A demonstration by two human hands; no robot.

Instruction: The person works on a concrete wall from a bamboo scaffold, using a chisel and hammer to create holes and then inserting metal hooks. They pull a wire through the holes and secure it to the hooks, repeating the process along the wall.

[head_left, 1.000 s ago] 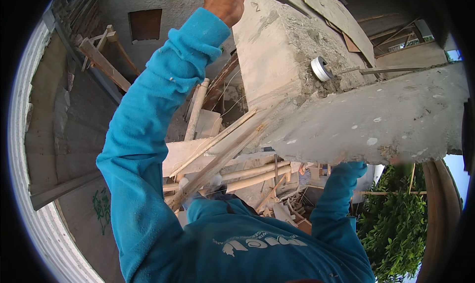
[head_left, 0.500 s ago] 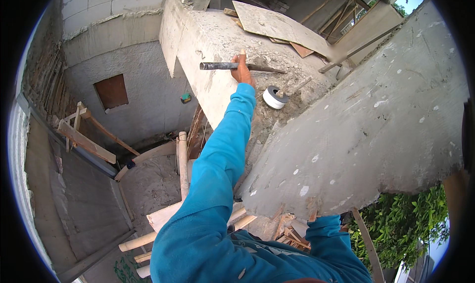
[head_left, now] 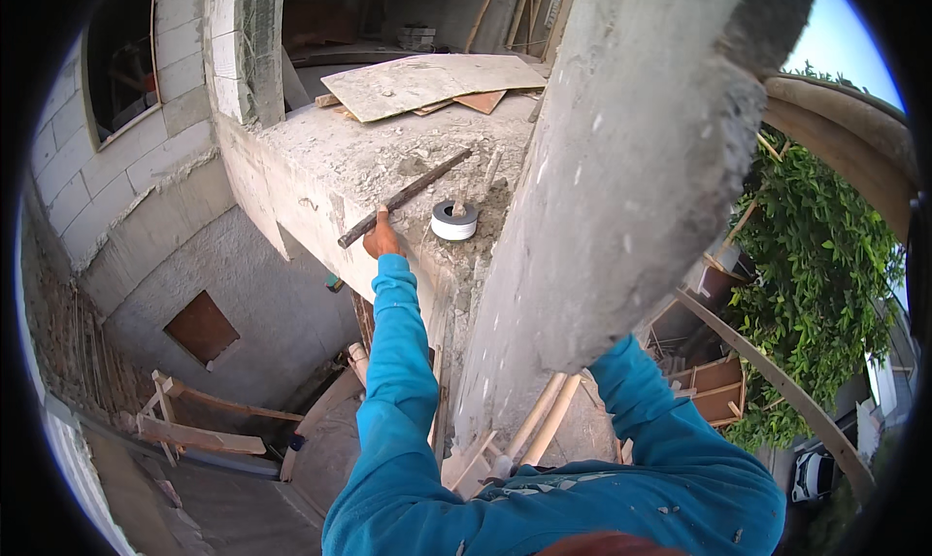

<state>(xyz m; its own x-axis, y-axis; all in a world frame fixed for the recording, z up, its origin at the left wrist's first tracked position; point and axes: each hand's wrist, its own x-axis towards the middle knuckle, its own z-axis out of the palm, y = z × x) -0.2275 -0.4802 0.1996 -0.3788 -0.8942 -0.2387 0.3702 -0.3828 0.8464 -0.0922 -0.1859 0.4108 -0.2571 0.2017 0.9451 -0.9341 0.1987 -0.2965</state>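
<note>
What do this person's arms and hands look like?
The left sleeve and right sleeve are both long, wrinkled and bright blue. The left hand wears no glove. The right hand is hidden behind grey concrete, so I can't tell what it wears.

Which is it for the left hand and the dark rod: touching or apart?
Touching. The head view shows the left hand gripping the dark rod, a digit lying across it with no gap.
</note>
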